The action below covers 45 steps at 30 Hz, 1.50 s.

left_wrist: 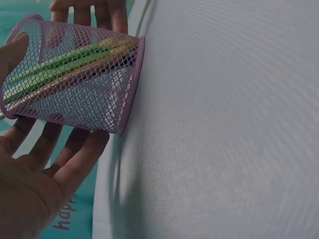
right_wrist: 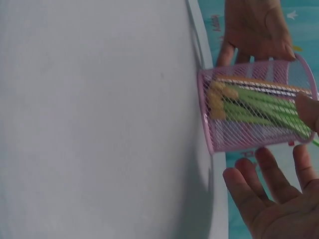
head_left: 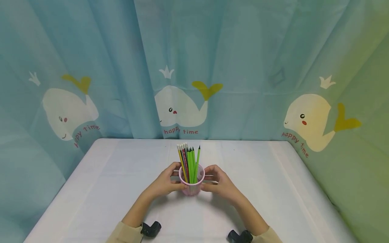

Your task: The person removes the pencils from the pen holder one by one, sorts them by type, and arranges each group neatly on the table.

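A pink mesh pencil holder [head_left: 192, 189] stands upright at the middle of the white table, its base close to the tabletop in both wrist views. In it lean several green pencils [head_left: 192, 165] and several striped and yellow pencils [head_left: 183, 162] with white eraser ends up. My left hand [head_left: 164, 182] holds the holder's left side, thumb near the front rim and fingers along the mesh. From the right, my right hand [head_left: 220, 182] curves round it, thumb at the front; in the right wrist view its fingertips [right_wrist: 264, 155] are right at the mesh.
The white table [head_left: 121, 162] spreads out on both sides of the holder. Behind it hangs a blue-green curtain [head_left: 249, 67] printed with white whales. Beige sleeves [head_left: 124, 233] and black wrist mounts [head_left: 151, 229] show at the bottom of the head view.
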Tool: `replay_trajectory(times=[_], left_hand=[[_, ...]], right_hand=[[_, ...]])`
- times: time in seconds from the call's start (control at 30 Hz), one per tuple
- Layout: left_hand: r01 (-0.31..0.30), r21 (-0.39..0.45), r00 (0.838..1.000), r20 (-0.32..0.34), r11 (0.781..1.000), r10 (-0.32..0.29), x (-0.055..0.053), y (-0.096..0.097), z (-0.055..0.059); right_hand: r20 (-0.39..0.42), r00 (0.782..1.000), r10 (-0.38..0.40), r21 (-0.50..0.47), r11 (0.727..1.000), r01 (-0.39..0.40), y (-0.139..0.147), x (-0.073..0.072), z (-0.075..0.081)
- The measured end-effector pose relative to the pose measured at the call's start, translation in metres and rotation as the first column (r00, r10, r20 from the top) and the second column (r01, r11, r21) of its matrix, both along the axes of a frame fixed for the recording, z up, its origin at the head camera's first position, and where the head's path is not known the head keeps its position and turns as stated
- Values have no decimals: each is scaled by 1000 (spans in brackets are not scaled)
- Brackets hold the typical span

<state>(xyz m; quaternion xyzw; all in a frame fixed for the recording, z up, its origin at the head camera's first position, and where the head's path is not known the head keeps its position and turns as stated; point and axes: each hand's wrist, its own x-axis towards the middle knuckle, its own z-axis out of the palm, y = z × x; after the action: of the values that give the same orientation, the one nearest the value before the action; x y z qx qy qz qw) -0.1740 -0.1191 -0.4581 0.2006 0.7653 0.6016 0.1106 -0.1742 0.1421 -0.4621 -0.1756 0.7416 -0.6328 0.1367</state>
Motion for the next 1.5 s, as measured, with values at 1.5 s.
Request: replay_trajectory(times=[1.5], left_hand=[[-17,13,1000,3,1000,17,-9,13,-6]], right_hand=[[-90,965,-246,-185,956,227,-9,-21,49]])
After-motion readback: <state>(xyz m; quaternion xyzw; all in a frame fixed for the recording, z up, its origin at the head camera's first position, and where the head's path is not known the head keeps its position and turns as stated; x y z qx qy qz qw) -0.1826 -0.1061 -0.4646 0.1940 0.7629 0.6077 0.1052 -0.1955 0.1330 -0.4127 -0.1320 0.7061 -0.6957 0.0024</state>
